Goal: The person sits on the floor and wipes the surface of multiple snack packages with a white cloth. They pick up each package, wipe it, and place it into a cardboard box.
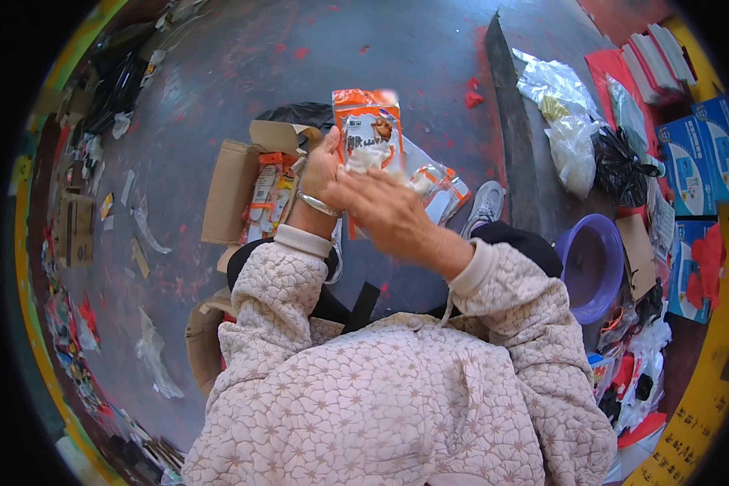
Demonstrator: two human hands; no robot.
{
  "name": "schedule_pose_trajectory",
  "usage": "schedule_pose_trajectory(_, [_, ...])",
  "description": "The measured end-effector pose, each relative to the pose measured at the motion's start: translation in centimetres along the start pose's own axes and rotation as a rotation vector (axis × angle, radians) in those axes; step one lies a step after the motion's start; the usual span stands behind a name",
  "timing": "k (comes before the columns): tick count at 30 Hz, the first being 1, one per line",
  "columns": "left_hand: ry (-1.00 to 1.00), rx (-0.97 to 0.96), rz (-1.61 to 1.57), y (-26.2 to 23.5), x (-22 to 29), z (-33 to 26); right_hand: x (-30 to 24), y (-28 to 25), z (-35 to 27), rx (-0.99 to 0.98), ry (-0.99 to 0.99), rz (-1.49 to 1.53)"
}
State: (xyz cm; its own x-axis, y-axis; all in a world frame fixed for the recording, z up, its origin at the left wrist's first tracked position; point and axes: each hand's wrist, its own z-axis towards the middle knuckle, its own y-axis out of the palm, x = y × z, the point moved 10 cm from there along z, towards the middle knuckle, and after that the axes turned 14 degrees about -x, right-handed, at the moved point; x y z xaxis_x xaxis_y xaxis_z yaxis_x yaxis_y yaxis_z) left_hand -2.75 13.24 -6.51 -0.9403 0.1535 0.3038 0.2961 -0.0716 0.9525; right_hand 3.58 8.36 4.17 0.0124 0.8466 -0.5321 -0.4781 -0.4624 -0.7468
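An orange and white pouch (368, 121) with a silvery front stands tilted up in front of me. My left hand (322, 172) holds it along its left side, with a bangle at the wrist. Across the pouch's lower front lies my right hand (385, 212), fingers together and slightly blurred. A crumpled whitish cloth-like piece (371, 157) shows past its fingertips, pressed against the pouch; the right palm is hidden. Beyond the right knuckles, another orange and clear pouch (449, 194) lies low, between my feet.
At the left stands an open cardboard box (228, 190) with orange-and-white packets (271, 190) inside. To the right are a purple basin (595, 263), clear plastic bags (567, 121), a black bag (621, 166) and blue boxes (697, 162). Another carton (202, 340) sits by my left leg.
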Motion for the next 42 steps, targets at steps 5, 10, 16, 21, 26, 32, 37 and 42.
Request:
schedule_pose_trajectory(5, [0.052, 0.027, -0.100, 0.2, 0.9, -0.8, 2.8, 0.1, -2.6, -0.231, 0.193, 0.247])
schedule_pose_trajectory(10, [0.136, 0.014, -0.151, -0.4, 2.4, -0.8, 13.4, 0.2, -8.4, -0.161, 0.807, 0.689])
schedule_pose_trajectory(16, [0.185, -0.101, -0.195, 1.0, 2.8, -0.5, 11.4, 3.4, -7.7, -0.146, 0.908, 1.335])
schedule_pose_trajectory(21, [0.129, -0.192, -0.166, 3.1, 1.6, -0.6, 9.8, 3.1, -5.9, -0.250, 0.767, 1.342])
schedule_pose_trajectory(26, [0.076, -0.097, 0.040, 3.4, -1.6, -0.7, 10.9, 0.5, -5.1, -0.089, 0.762, 1.378])
schedule_pose_trajectory(32, [-0.092, -0.019, -0.052, 2.0, -4.2, -0.8, 12.3, -2.2, -5.0, -0.186, 0.613, 0.706])
schedule_pose_trajectory(37, [0.071, 0.170, 0.100, 0.1, -2.3, -0.9, 13.6, -10.3, -7.0, 0.549, 0.781, 0.450])
schedule_pose_trajectory(42, [-0.032, -0.228, -0.301, 0.4, -4.1, 0.7, 6.2, -3.2, -1.4, 0.232, 0.070, -0.098])
